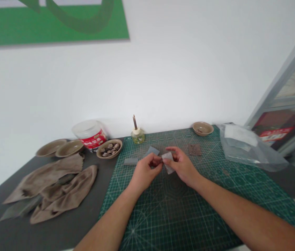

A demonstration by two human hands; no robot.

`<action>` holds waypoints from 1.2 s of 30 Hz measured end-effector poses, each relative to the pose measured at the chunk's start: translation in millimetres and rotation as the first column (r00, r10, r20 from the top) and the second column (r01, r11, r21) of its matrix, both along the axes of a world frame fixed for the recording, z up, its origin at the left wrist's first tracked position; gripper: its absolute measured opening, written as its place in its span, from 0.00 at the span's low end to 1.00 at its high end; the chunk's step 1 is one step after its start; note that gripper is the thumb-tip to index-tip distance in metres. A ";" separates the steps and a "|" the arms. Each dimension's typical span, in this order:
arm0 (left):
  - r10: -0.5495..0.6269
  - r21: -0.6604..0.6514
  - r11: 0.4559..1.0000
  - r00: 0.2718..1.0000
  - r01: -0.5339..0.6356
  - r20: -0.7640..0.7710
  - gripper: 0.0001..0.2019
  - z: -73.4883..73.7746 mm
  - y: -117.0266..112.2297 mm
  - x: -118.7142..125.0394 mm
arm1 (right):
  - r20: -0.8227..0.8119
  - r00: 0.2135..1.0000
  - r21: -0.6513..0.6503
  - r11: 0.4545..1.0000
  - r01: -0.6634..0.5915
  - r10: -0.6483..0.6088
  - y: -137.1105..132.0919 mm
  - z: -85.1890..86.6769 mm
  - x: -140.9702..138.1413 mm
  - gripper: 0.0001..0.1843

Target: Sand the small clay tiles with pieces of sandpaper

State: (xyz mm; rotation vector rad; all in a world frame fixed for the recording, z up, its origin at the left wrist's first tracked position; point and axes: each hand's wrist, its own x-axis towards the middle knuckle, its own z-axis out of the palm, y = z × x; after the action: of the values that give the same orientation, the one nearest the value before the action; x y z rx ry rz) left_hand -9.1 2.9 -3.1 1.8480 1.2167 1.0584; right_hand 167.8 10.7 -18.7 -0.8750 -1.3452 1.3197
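Observation:
Over the green cutting mat (147, 212), my right hand (182, 165) pinches a small light-grey rectangular sheet (168, 162), which looks like sandpaper, between thumb and fingers. My left hand (147, 170) is closed just beside it, its fingertips pressed together on something small and dark that I cannot make out. Behind the left hand lies a blue-grey sheet (152, 151), partly hidden by it. A narrow grey strip (131, 161) lies flat to its left. A brown square piece with marks on it (194, 150) rests on the mat beyond my right hand.
An oval bowl of brownish lumps (110, 149) stands left of the mat, near a clear tub with a red label (92, 137). A reed diffuser (138, 135) and a small bowl (203, 129) stand by the wall. Brown cloths (66, 195) lie left; a plastic bag (249, 146) lies right.

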 end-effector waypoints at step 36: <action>-0.016 0.015 1.000 0.997 0.018 -0.081 0.02 -4.2 -4.3 -0.9 | -0.039 0.999 -0.229 0.972 -0.046 0.038 -10.6 6.8 6.0 0.15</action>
State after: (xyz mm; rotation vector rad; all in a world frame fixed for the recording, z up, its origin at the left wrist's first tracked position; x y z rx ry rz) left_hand -10.0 -1.4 -7.3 1.9267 1.2402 0.9948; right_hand 173.7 0.0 -11.9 -0.9797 -1.2054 1.5385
